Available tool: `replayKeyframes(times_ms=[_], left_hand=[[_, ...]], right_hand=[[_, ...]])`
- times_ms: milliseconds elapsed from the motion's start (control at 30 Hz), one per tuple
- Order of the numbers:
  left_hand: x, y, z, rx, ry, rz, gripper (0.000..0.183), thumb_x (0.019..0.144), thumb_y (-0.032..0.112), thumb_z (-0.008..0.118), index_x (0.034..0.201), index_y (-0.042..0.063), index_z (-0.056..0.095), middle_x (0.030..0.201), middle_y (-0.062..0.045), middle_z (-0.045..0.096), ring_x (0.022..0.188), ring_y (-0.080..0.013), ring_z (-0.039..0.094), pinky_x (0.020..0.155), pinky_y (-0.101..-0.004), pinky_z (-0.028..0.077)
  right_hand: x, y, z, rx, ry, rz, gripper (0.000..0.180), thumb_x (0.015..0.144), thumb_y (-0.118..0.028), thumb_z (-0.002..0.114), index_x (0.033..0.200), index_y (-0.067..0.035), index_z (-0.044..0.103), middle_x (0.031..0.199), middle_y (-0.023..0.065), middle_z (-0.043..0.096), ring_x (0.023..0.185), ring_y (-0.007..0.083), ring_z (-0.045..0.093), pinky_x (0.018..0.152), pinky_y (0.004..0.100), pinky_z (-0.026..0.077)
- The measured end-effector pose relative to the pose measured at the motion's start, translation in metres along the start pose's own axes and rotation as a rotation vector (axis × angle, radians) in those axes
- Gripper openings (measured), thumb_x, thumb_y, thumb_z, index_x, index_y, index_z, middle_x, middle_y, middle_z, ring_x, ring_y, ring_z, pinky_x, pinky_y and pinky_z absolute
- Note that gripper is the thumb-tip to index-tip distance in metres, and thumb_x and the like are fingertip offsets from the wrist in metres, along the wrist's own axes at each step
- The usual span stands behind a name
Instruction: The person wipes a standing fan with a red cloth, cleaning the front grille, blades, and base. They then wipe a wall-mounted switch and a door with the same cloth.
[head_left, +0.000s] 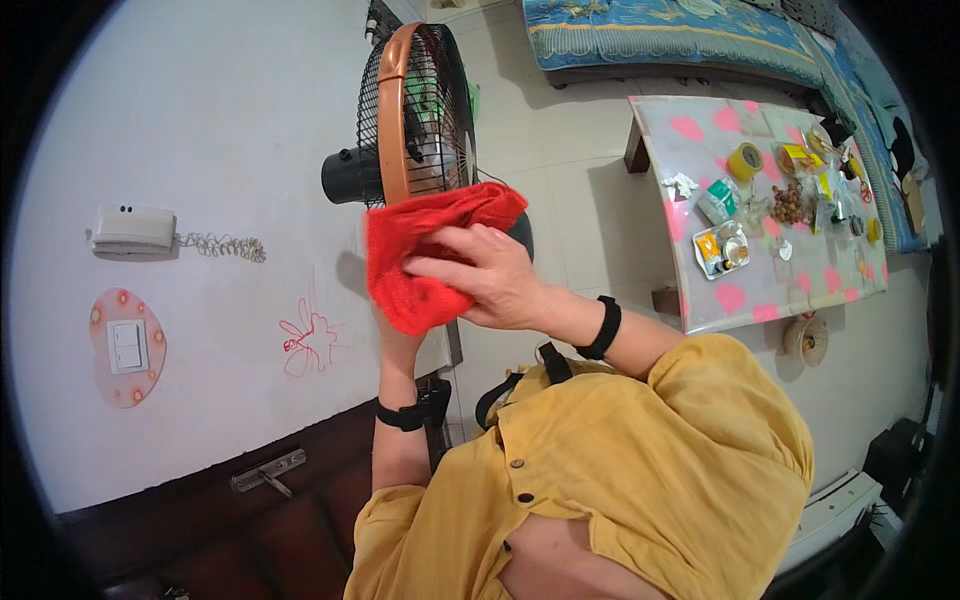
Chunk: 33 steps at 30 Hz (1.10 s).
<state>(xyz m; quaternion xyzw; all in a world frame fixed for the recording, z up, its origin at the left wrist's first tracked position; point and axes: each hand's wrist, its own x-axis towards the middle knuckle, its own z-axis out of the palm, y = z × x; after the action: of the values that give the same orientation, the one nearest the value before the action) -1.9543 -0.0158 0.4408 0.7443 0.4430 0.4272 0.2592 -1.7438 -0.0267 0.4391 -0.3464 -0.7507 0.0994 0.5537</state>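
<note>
A bright red cloth (420, 262) is bunched up in front of me, at the lower edge of an upright electric fan (394, 135). My right hand (491, 277) comes in from the right and holds the cloth, its fingers pressed into the folds. The cloth covers most of my left hand (401, 341), so its fingers and what they grip are hidden. The fan has a copper-coloured band around its black wire cage and a black motor housing (351, 177) at the back. The cloth overlaps the lower part of that band.
To the left, a white wall carries an intercom handset (133, 229), a light switch (128, 346) and a red drawing (307, 341). A dark door (247, 532) with a lever handle is below. At right stands a low table (705, 304) with grapes (787, 204), tape (745, 161) and packets.
</note>
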Motion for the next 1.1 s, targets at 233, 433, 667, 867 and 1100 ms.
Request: replayKeyframes(times_ms=[233, 433, 667, 867, 1100], left_hand=[[0.005, 0.009, 0.007, 0.002, 0.092, -0.251, 0.100, 0.078, 0.022, 0.090, 0.157, -0.001, 0.034, 0.146, -0.016, 0.056, 0.127, -0.0256, 0.058, 0.108, -0.0377, 0.046], [0.001, 0.014, 0.008, -0.030, 0.095, -0.321, 0.108, 0.076, 0.021, 0.091, 0.160, -0.002, 0.026, 0.148, -0.019, 0.049, 0.132, -0.0267, 0.052, 0.113, -0.0384, 0.041], [-0.001, 0.003, 0.008, -0.058, 0.082, -0.308, 0.099, 0.079, 0.021, 0.090, 0.157, -0.002, 0.032, 0.149, -0.013, 0.047, 0.133, -0.0239, 0.048, 0.114, -0.0379, 0.039], [-0.002, 0.008, 0.009, -0.071, 0.067, -0.317, 0.095, 0.079, 0.022, 0.090, 0.154, -0.001, 0.036, 0.147, -0.012, 0.049, 0.132, -0.0230, 0.048, 0.113, -0.0365, 0.037], [0.002, 0.011, 0.013, -0.069, 0.089, -0.296, 0.096, 0.079, 0.021, 0.091, 0.154, -0.001, 0.036, 0.145, -0.011, 0.050, 0.130, -0.0227, 0.050, 0.112, -0.0363, 0.039]], right_hand=[[-0.030, 0.062, 0.022, 0.032, 0.211, 0.103, 0.046, 0.080, -0.007, 0.073, 0.125, -0.016, 0.065, 0.124, 0.0101, 0.064, 0.101, 0.0343, 0.059, 0.091, 0.0419, 0.051], [-0.042, 0.085, 0.044, 0.702, 0.091, 0.829, 0.035, 0.092, -0.009, 0.063, 0.127, -0.005, 0.059, 0.114, 0.0095, 0.067, 0.111, 0.0249, 0.063, 0.097, 0.0376, 0.048], [-0.076, 0.030, 0.048, 0.252, 0.077, 0.191, 0.054, 0.088, -0.005, 0.064, 0.141, -0.007, 0.053, 0.143, 0.0207, 0.053, 0.137, 0.0427, 0.045, 0.115, 0.0455, 0.038], [-0.071, 0.139, 0.104, 0.663, 0.143, 0.892, 0.053, 0.091, -0.003, 0.059, 0.144, -0.006, 0.049, 0.132, 0.0166, 0.062, 0.122, 0.0321, 0.059, 0.104, 0.0401, 0.046], [-0.081, 0.090, 0.080, 1.016, -0.035, 1.502, 0.045, 0.091, -0.005, 0.059, 0.135, -0.008, 0.053, 0.113, 0.0074, 0.065, 0.102, 0.0228, 0.063, 0.089, 0.0407, 0.053]])
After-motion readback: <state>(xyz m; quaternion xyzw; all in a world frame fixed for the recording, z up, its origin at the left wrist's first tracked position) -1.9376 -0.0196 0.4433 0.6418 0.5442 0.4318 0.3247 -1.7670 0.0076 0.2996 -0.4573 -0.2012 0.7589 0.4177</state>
